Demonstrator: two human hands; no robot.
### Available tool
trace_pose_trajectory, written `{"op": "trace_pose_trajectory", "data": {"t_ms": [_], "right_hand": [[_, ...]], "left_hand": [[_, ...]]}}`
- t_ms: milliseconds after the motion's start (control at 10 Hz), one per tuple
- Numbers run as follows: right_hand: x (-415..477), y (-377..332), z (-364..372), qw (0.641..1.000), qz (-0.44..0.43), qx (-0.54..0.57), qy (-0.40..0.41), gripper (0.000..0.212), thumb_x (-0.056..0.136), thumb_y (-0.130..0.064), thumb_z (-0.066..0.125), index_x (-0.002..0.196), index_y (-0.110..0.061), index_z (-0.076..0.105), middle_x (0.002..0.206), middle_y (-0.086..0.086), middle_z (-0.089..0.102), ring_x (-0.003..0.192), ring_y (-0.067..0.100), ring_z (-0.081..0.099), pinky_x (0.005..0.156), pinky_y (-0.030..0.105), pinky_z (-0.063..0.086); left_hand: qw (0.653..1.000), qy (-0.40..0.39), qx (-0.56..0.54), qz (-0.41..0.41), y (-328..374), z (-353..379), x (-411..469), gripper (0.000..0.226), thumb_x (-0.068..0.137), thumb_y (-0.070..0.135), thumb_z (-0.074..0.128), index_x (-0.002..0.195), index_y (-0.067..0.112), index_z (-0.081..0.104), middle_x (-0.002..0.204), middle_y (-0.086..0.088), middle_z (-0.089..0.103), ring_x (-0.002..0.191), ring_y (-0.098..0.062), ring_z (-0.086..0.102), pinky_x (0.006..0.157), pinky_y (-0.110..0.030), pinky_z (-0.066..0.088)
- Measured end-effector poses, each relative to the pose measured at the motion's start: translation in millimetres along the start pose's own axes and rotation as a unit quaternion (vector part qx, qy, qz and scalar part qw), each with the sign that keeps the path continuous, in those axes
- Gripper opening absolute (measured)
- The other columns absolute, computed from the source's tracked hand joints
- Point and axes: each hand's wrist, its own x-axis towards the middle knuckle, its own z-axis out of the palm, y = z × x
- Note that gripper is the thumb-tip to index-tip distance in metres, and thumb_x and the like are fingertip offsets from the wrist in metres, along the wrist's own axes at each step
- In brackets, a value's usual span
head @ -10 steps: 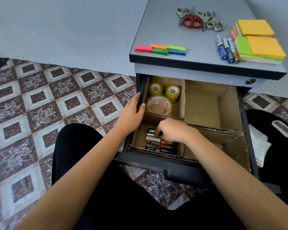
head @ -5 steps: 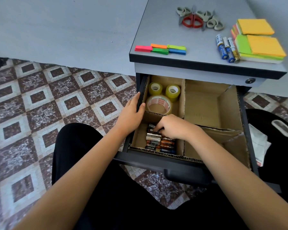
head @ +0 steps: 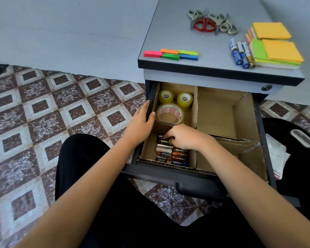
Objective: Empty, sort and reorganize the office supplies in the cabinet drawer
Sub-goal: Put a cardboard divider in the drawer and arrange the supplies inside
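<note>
The dark cabinet drawer (head: 170,174) is pulled out, lined with cardboard dividers (head: 197,108). Its front left compartment holds several batteries (head: 170,153). My right hand (head: 184,136) reaches into that compartment with curled fingers on the rearmost batteries. My left hand (head: 141,122) grips the drawer's left wall, thumb over the edge. Three tape rolls (head: 170,111) sit in the back left compartment. The large right compartment shows only bare cardboard.
On the grey cabinet top (head: 168,33) lie colored flag notes (head: 170,54), several scissors (head: 211,22), three batteries (head: 240,52) and sticky note pads (head: 274,45). A black bag (head: 302,158) with white paper stands right of the drawer. Patterned floor tiles spread left.
My right hand has shifted slightly back and left over the batteries, fingers now on the rear ones. My left hand has stayed on the drawer wall.
</note>
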Motion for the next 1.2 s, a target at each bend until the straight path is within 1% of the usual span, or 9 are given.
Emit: {"op": "trace_pose_trajectory", "data": {"t_ms": [300,400,500,600,700,900,1000,1100,1200], "right_hand": [[5,2,4,0.999,0.037,0.006,0.022,0.033,0.091,-0.002,0.045,0.114,-0.012,0.067,0.105,0.014,0.067,0.092,0.030,0.064,0.084,0.038,0.054],[7,4,5,0.999,0.047,0.003,0.020,0.030,0.090,-0.002,0.045,0.109,-0.008,0.068,0.104,0.016,0.067,0.092,0.031,0.065,0.083,0.040,0.055],[7,4,4,0.999,0.040,0.002,0.015,0.032,0.091,-0.003,0.044,0.113,-0.009,0.067,0.110,0.015,0.066,0.097,0.031,0.064,0.086,0.041,0.054],[3,3,-1,1.000,0.010,0.023,0.016,0.037,0.094,-0.006,0.044,0.126,-0.017,0.061,0.123,0.007,0.063,0.107,0.025,0.060,0.095,0.035,0.049],[1,2,-2,0.999,-0.018,0.044,0.001,0.048,0.093,0.000,0.041,0.130,-0.026,0.056,0.133,-0.002,0.057,0.117,0.020,0.055,0.101,0.033,0.045],[8,-1,0,0.996,-0.037,-0.002,-0.083,0.064,0.086,0.011,0.039,0.136,-0.028,0.050,0.143,-0.006,0.047,0.127,0.018,0.048,0.102,0.033,0.044],[8,-2,-4,0.996,-0.029,-0.017,-0.085,0.061,0.087,0.008,0.039,0.137,-0.027,0.049,0.140,-0.003,0.050,0.119,0.019,0.052,0.096,0.031,0.046],[6,-2,-6,0.997,-0.022,-0.017,-0.078,0.059,0.088,0.007,0.040,0.136,-0.025,0.050,0.131,0.003,0.057,0.098,0.016,0.053,0.078,0.024,0.045],[6,-1,-4,0.998,-0.025,-0.017,-0.060,0.057,0.089,0.007,0.040,0.135,-0.023,0.051,0.131,0.004,0.057,0.097,0.014,0.052,0.069,0.019,0.040]], "left_hand": [[1.000,-0.001,0.007,0.003,0,0,0,0.053,0.101,0.032,0.037,0.149,0.021,0.020,0.154,-0.001,0.027,0.141,-0.017,0.025,0.109,-0.029,0.025],[1.000,0.000,0.008,0.001,-1,0,0,0.053,0.101,0.031,0.037,0.149,0.021,0.020,0.154,-0.002,0.027,0.140,-0.018,0.027,0.108,-0.030,0.026],[1.000,0.002,0.009,0.001,0,0,0,0.052,0.101,0.031,0.037,0.149,0.021,0.020,0.153,-0.002,0.028,0.140,-0.018,0.027,0.108,-0.029,0.026],[1.000,0.001,0.007,0.002,-1,1,1,0.052,0.101,0.031,0.037,0.149,0.021,0.020,0.153,-0.002,0.028,0.140,-0.018,0.027,0.108,-0.029,0.026],[1.000,0.001,0.006,0.000,-1,1,1,0.052,0.101,0.032,0.037,0.149,0.021,0.020,0.153,-0.002,0.028,0.140,-0.018,0.027,0.108,-0.030,0.026],[1.000,0.001,0.004,-0.002,-1,0,1,0.052,0.101,0.032,0.037,0.149,0.022,0.020,0.154,-0.001,0.027,0.140,-0.017,0.027,0.108,-0.029,0.026],[1.000,0.001,0.004,-0.003,-1,1,1,0.052,0.101,0.032,0.037,0.149,0.022,0.020,0.154,-0.001,0.028,0.140,-0.017,0.027,0.108,-0.030,0.026],[1.000,0.000,0.002,-0.003,-2,2,2,0.053,0.101,0.032,0.037,0.149,0.022,0.020,0.154,-0.001,0.028,0.140,-0.017,0.027,0.108,-0.029,0.026],[1.000,0.000,0.002,-0.004,-2,2,2,0.053,0.101,0.032,0.037,0.149,0.022,0.020,0.154,-0.001,0.027,0.140,-0.017,0.026,0.108,-0.029,0.026]]}}
